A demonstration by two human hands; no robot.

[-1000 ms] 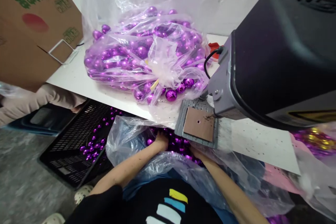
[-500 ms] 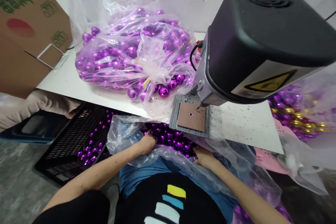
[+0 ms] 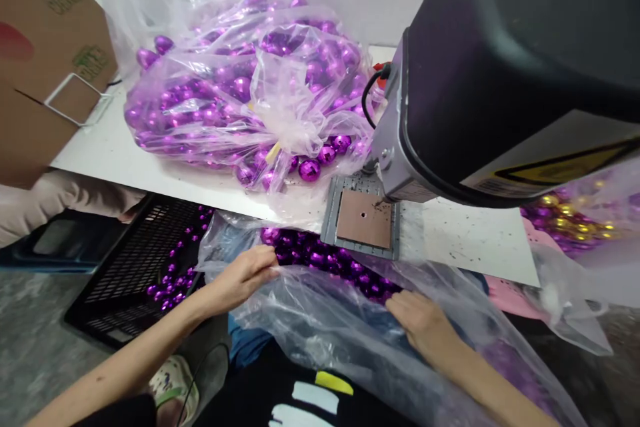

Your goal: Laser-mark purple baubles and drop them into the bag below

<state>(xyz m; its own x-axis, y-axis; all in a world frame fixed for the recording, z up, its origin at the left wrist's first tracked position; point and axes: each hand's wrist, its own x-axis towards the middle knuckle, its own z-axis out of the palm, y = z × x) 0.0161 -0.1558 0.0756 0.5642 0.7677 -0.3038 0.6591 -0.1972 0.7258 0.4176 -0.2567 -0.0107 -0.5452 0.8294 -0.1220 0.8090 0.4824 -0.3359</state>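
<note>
A clear plastic bag (image 3: 320, 320) lies open across my lap, with shiny purple balls (image 3: 320, 259) inside near the table edge. My left hand (image 3: 243, 275) pinches the bag's left rim, fingers closed on the film. My right hand (image 3: 420, 323) lies flat on the plastic at the right side, fingers pressing the film down. On the white table (image 3: 465, 240) above sits a tied bag of purple balls (image 3: 250, 93). A black machine head (image 3: 505, 67) hangs over a small metal plate with a brown pad (image 3: 364, 219).
A black mesh crate (image 3: 135, 260) with loose purple balls sits on the floor at left. A cardboard box (image 3: 45, 60) stands at the table's left end. Gold and purple balls in plastic (image 3: 580, 220) lie at the right. Pale fabric (image 3: 60, 197) lies under the table's left edge.
Both my hands have drawn back out of the pile of balls toward my body, and they now hold the bag's plastic. The view has shifted closer to the machine.
</note>
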